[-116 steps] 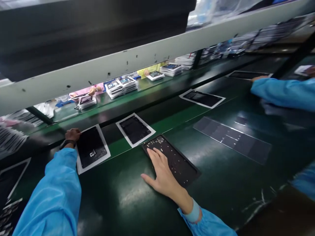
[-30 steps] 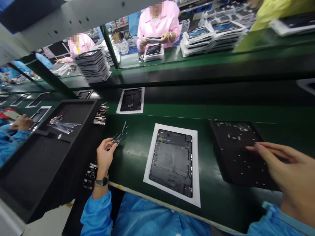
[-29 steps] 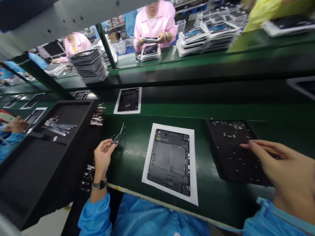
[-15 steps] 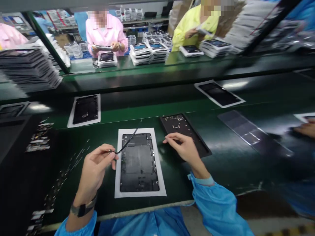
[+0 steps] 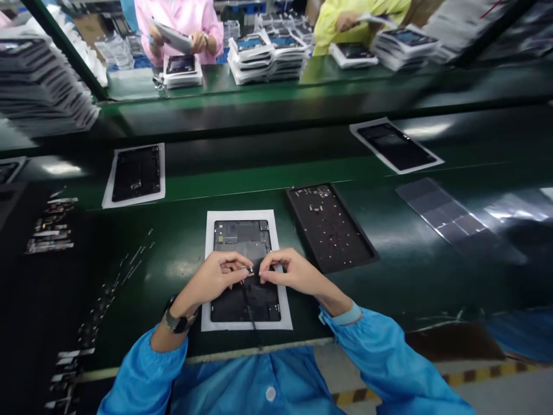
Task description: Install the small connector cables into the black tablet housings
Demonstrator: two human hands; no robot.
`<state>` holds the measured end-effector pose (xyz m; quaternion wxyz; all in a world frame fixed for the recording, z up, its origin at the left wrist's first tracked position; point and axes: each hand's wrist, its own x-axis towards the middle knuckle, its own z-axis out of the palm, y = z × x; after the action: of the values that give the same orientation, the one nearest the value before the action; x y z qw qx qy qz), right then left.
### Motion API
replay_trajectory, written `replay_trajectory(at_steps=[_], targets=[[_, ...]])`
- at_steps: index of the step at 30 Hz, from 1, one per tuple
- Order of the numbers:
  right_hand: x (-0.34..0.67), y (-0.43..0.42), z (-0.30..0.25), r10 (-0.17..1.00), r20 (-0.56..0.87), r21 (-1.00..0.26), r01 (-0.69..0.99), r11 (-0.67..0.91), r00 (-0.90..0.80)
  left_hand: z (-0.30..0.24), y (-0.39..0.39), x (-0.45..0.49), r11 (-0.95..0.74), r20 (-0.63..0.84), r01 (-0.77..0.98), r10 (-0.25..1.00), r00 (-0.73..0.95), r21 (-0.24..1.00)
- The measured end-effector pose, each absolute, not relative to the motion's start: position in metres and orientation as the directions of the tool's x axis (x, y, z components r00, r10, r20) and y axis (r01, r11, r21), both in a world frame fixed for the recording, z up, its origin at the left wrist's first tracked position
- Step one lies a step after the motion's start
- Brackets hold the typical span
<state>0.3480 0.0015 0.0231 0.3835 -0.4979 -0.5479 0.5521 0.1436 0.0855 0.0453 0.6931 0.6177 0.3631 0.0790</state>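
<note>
My left hand pinches a small electronic part with a thin dark flex cable, whose tail hangs down toward the table edge. Just right of it, my right hand has thumb and forefinger closed, close to the part; anything between those fingertips is too small to make out. Below both hands, a black tablet housing lies on a white sheet on the green table. Beside the right hand sits a shallow black tray with several tiny metal pieces in it.
Rows of small circuit parts lie on a dark surface at left. Other tablet housings on white sheets rest farther back. A clear plastic sheet is at right. Co-workers stand beyond stacks of tablets.
My left hand has moved right over the housing with the flex cable, its tail now hanging downward. My right hand has moved left from the tray to meet it. The view has tilted down.
</note>
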Motion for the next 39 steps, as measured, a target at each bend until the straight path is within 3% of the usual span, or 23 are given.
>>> replay_trajectory(at_steps=[7,22,29,39], targets=[[0.345,0.002,0.020,0.957,-0.162,-0.981,0.145,-0.129,-0.241,0.044,0.081,0.145,0.170,-0.385,0.348,0.486,0.784,0.922],[0.340,-0.003,0.023,0.954,-0.189,-0.947,0.299,-0.115,-0.233,0.038,0.079,0.146,0.107,-0.377,0.380,0.528,0.761,0.919],[0.335,-0.005,0.019,0.958,-0.198,-0.920,0.377,-0.109,-0.206,0.037,0.079,0.146,-0.014,-0.332,0.410,0.562,0.757,0.912],[0.335,-0.004,0.020,0.958,-0.200,-0.926,0.359,-0.117,-0.205,0.034,0.083,0.143,0.062,-0.366,0.402,0.559,0.744,0.913]])
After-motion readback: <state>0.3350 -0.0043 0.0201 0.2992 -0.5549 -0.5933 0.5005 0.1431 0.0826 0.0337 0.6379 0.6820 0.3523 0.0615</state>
